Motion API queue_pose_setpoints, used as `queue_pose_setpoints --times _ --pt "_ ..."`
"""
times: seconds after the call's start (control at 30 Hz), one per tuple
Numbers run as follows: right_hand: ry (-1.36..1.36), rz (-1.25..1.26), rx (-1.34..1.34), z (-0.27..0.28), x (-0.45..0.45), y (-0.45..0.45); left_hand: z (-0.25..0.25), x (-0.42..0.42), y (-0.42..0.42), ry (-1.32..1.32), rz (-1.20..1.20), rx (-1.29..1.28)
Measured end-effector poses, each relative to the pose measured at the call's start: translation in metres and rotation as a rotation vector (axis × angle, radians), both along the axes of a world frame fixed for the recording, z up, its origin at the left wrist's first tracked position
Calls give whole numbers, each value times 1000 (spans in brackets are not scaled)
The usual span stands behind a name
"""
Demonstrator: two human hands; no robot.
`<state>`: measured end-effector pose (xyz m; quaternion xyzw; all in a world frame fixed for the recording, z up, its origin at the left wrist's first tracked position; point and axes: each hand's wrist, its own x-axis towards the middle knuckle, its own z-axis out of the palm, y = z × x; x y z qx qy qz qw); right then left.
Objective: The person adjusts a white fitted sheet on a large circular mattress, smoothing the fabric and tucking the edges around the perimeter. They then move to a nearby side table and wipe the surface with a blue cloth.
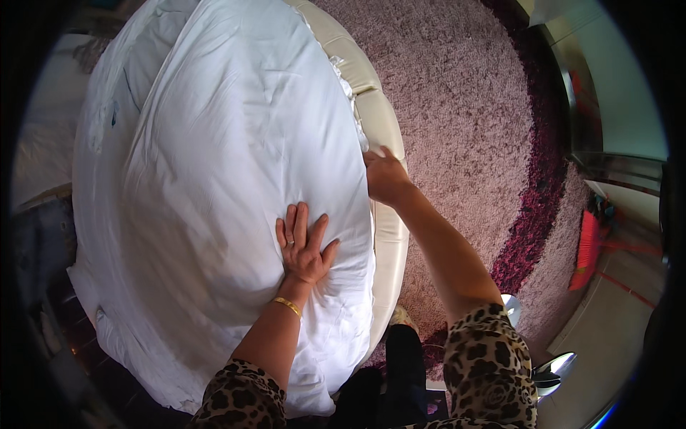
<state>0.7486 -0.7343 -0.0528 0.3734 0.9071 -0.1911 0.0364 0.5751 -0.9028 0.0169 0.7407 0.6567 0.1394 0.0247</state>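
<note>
White bedding (214,161) with soft creases covers a broad padded surface in front of me. My left hand (304,252) lies flat on it, palm down and fingers spread, pressing shallow creases into the fabric. On its far right side the bedding ends in a ruffled edge (347,88) against a cream leather-like padded border (389,230). My right hand (385,176) is at that edge, its fingers bent down where fabric and border meet. Some of its fingertips are hidden, so I cannot tell whether it grips the cloth.
A pink-mauve shaggy rug (461,107) with a dark purple band (538,177) lies to the right. Beyond it, a red broom (585,249) is near the far right. Shiny metallic objects (554,370) stand by my right sleeve. Dark tile-like flooring (102,359) shows at lower left.
</note>
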Motion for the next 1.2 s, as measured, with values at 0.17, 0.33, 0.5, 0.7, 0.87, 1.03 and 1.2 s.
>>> queue_pose_setpoints --times 0.17,0.33,0.5,0.7,0.87,1.03,1.2 --pt "-28 -64 349 -16 -13 4 -4 -2 -2 -13 -4 18" --pt "-63 -50 182 -57 -46 51 -11 0 0 -6 -31 50" --pt "25 -44 305 -12 -24 104 -11 -5 -5 -28 3 19" --pt "-460 -86 254 -28 -72 146 -15 -9 -6 -43 -22 78" --pt "-431 -141 480 -76 -71 155 -21 0 -1 -78 -53 127" --pt "-329 -80 -78 -8 -77 163 -14 -12 -8 -43 -10 90" --pt "-247 -214 344 -25 -72 163 -15 -9 -7 -41 11 75"
